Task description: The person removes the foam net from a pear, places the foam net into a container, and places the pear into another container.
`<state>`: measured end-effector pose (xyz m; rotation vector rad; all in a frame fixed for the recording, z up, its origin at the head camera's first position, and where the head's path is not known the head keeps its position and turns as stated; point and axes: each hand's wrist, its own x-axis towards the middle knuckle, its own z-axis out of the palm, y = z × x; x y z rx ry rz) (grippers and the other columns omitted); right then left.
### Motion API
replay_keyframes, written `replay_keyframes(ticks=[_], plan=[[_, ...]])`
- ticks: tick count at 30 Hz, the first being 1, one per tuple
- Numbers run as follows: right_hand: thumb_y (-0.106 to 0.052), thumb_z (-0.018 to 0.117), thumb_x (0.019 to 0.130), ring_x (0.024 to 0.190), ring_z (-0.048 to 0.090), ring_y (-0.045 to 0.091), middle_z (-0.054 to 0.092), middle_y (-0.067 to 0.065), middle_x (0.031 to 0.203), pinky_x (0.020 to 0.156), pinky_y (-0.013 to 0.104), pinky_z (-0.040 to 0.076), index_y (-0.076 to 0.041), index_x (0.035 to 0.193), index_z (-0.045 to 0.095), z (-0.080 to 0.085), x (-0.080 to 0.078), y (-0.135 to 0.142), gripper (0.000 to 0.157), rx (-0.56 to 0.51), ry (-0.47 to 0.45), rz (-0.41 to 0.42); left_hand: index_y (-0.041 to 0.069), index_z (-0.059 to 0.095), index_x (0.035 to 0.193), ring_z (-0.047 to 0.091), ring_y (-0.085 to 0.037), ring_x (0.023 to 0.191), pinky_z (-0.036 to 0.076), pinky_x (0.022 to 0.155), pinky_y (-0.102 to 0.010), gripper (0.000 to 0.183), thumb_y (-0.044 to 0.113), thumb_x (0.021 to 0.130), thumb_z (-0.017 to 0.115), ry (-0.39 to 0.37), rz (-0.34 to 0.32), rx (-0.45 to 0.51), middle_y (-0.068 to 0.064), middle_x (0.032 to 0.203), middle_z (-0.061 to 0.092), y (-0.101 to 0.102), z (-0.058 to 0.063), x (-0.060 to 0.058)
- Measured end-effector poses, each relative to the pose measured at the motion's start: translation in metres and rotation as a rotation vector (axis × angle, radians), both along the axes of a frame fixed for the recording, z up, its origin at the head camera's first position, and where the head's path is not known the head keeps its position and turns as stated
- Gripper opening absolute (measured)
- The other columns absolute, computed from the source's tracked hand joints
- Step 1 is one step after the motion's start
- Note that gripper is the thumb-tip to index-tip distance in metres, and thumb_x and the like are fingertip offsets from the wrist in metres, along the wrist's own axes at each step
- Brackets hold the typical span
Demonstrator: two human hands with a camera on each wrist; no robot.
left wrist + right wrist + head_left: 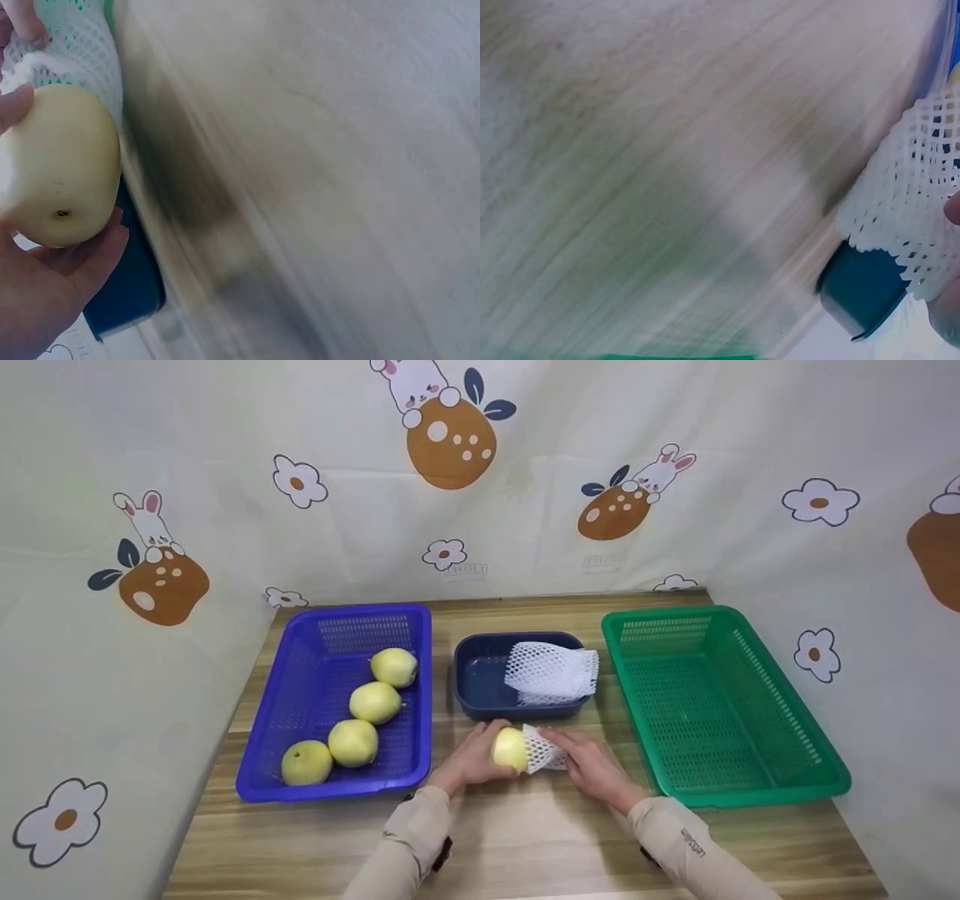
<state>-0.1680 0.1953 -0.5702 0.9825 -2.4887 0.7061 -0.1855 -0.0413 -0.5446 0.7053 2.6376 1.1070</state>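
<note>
A round, pale yellow pear point(510, 748) is gripped in my left hand point(478, 755), with fingers and thumb around its sides. In the left wrist view the small dark dimple at one end of the pear point(64, 165) faces the camera. My right hand point(592, 765) holds a white foam net sleeve point(541, 750) whose mouth meets the pear's right side. The right wrist view shows the mesh of the sleeve point(900, 187) spread out, with fingertips at its edge. Both hands are over the wooden table, just in front of a navy tray.
At left, a blue basket point(259, 735) contains several more pears point(375, 703). The navy tray point(480, 711) has flat foam net sleeves point(551, 673) lying over its right side. A green basket point(712, 712) stands at right. Behind the wooden table point(525, 840) hangs a printed curtain point(525, 540).
</note>
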Motion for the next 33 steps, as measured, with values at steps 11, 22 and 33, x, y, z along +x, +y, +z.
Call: replay_keyframes(ticks=[11,22,33], plan=[[0.006,0.056,0.069,0.091,0.058,0.024,0.058,0.005,0.111,0.058,0.037,0.048,-0.016,0.117,0.058,0.019,0.004,-0.002,0.053,-0.008,0.083,-0.111,0.006,0.042,0.12,0.05,-0.024,0.089,0.043,0.076,-0.038,0.073,0.038,0.063,0.074,0.086,0.009,-0.065,-0.008,0.104,0.047,-0.003,0.03,0.007],[0.006,0.048,0.072,0.088,0.059,0.025,0.059,0.006,0.111,0.051,0.036,0.046,-0.013,0.116,0.059,0.093,-0.011,0.006,0.049,-0.044,0.207,-0.212,0.012,0.041,0.129,0.054,-0.03,0.086,0.043,0.075,-0.042,0.075,0.041,0.066,0.071,0.236,0.072,-0.121,-0.013,0.106,0.049,-0.027,0.088,-0.002],[0.008,0.048,0.074,0.089,0.058,0.028,0.056,0.008,0.115,0.047,0.037,0.043,-0.012,0.117,0.058,0.152,-0.043,0.036,0.049,0.002,0.245,-0.334,0.01,0.042,0.127,0.053,-0.032,0.083,0.044,0.071,-0.044,0.074,0.037,0.066,0.073,0.248,0.195,-0.218,-0.017,0.105,0.047,-0.079,0.122,-0.031]])
